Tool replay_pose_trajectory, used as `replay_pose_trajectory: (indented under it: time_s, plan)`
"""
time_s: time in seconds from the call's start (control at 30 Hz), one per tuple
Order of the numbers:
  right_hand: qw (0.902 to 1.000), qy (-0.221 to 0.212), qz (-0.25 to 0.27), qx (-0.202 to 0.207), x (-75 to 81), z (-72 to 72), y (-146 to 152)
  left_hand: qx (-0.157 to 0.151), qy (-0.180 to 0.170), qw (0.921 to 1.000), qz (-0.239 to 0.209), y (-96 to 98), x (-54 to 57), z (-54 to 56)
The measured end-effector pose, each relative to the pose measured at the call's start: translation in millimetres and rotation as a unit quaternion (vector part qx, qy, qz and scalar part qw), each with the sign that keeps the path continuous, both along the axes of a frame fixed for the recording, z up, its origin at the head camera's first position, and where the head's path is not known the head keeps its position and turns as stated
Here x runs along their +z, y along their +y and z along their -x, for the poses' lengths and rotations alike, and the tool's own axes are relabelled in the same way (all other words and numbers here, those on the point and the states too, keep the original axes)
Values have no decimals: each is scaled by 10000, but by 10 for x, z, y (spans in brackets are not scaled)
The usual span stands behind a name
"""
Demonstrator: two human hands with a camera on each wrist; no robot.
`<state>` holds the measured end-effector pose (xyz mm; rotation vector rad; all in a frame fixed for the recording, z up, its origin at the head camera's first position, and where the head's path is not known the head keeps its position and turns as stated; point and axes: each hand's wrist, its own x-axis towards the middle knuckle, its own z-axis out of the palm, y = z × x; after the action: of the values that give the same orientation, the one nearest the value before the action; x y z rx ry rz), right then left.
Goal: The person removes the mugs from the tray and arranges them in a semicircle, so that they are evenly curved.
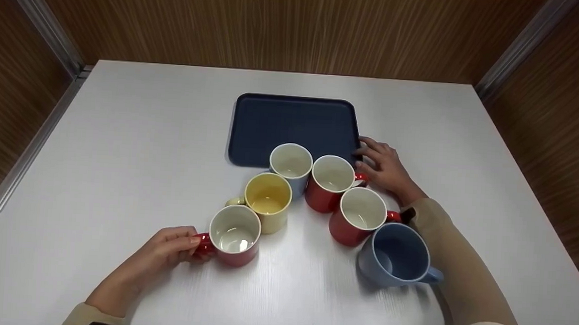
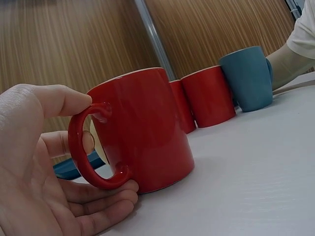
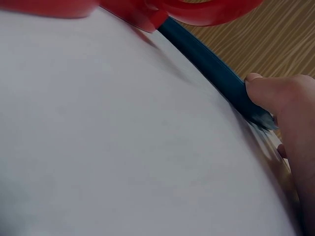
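Fingers and thumb of my left hand [image 1: 171, 245] pinch the handle of a red mug with a white inside [image 1: 236, 229], which stands upright at the lower left of the group. The left wrist view shows that red mug [image 2: 142, 132] close up, with lower fingertips against its base. My right hand [image 1: 382, 165] holds the right rim of a dark blue tray [image 1: 297, 118]; in the right wrist view the thumb [image 3: 270, 91] lies over the tray's edge [image 3: 206, 61]. Some right fingers are hidden there. Beside this hand stands another red mug [image 1: 322, 197].
A yellow mug [image 1: 273, 219] and a light blue mug with a white inside [image 1: 297, 184] stand between the red ones. Lower right are a third red mug [image 1: 348, 229] and a larger blue mug [image 1: 388, 269], near the right forearm. Wood panels [image 1: 287, 26] border the white table [image 1: 146, 123].
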<state>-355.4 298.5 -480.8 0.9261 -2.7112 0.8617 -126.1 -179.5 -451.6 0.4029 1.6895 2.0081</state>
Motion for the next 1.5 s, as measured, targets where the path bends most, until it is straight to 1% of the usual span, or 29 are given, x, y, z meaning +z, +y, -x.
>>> replay_pose_trajectory:
  time_s: [0.13, 0.23, 0.37, 0.5, 0.6, 0.77, 0.9, 1.07, 1.13, 1.2, 1.27, 1.33, 1.5]
  plan:
    - [10000, 14, -6, 25, 0, -2, -1, -33, 19, 10000, -75, -19, -70, 15]
    - [10000, 14, -18, 8, -2, -5, 7, -65, -8, 9999, -89, -23, -92, 23]
    - [10000, -48, -37, -55, -1, -20, 11, -179, -65, 9998, -109, -22, -60, 24]
    - [9999, -76, -51, -91, 8, -28, 8, -383, -25, 9992, -83, -43, -41, 27]
    - [9999, -55, -68, -96, 8, -25, 9, -471, 60, 9989, 54, -61, -26, 21]
    - [9998, -81, -127, -123, 1, -30, 7, -445, 123, 9988, 189, -85, 13, 8]
    - [9997, -153, -112, -170, 1, -37, -1, -379, 129, 9988, 283, -97, 14, 11]
    - [9997, -169, -83, -166, -5, -40, -10, -140, 108, 9978, 644, -80, 7, 6]
    - [9998, -134, -74, -143, -7, -34, -11, -19, 191, 9968, 773, -75, 0, 8]
    - [9999, -105, -60, -119, -8, -26, -11, 136, 365, 9951, 903, -76, -5, 14]
    - [9999, -87, -75, -112, -16, -16, -8, 353, 483, 9932, 1001, -82, -7, 22]
    - [9998, -91, -90, -123, -24, -13, -7, 634, 520, 9901, 1135, -88, -4, 25]
    - [9998, -2, -140, -106, -47, -5, -12, 1374, 441, 9797, 1389, -83, 27, 9]
